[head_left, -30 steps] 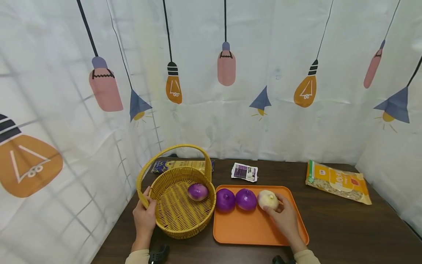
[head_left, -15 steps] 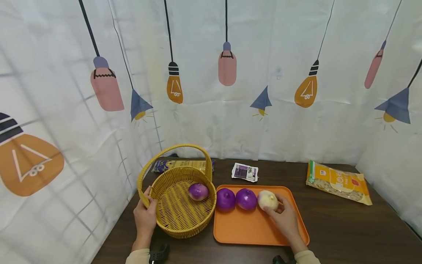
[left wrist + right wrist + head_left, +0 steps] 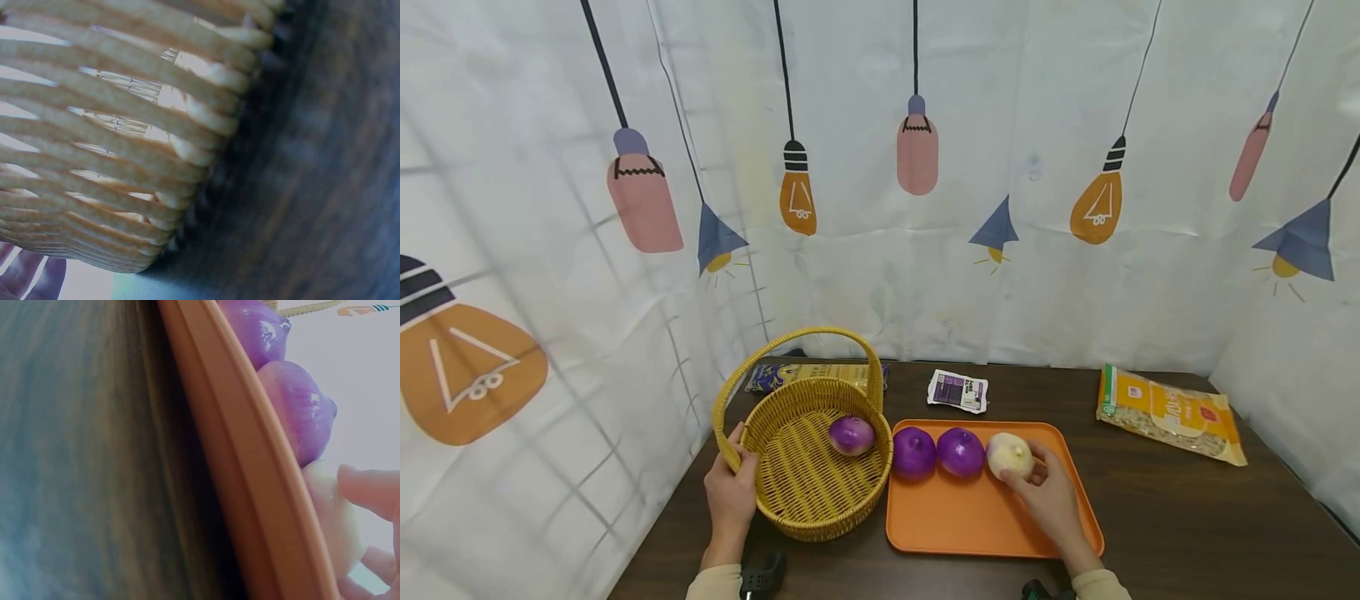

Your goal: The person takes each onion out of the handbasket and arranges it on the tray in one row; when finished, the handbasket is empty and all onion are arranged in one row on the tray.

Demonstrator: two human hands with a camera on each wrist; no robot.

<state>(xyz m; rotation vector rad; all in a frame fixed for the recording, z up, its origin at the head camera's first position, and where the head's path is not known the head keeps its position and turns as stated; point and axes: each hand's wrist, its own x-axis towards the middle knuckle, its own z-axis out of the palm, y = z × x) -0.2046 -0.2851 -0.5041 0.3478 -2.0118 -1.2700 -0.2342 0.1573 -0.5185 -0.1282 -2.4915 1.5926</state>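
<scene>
My left hand point(image 3: 732, 492) grips the left side of a yellow woven basket point(image 3: 820, 531), at the foot of its arched handle. Inside the basket lies a purple onion point(image 3: 852, 436). On an orange tray point(image 3: 955, 525) to the right, two purple onions point(image 3: 914, 454) and a whitish onion point(image 3: 1009, 456) stand in a row along the back. My right hand point(image 3: 1048, 500) holds the whitish onion from its right side, thumb in front. In the right wrist view, thumb and fingers close around the whitish onion point(image 3: 334, 519), which sits behind the tray's rim.
Behind the basket lies a blue and yellow packet point(image 3: 767, 377). A small white and purple packet point(image 3: 957, 392) is behind the tray. At the right back rests a yellow and orange bag point(image 3: 1168, 414). The dark wooden table point(image 3: 1187, 533) is bordered by a printed white curtain point(image 3: 865, 283).
</scene>
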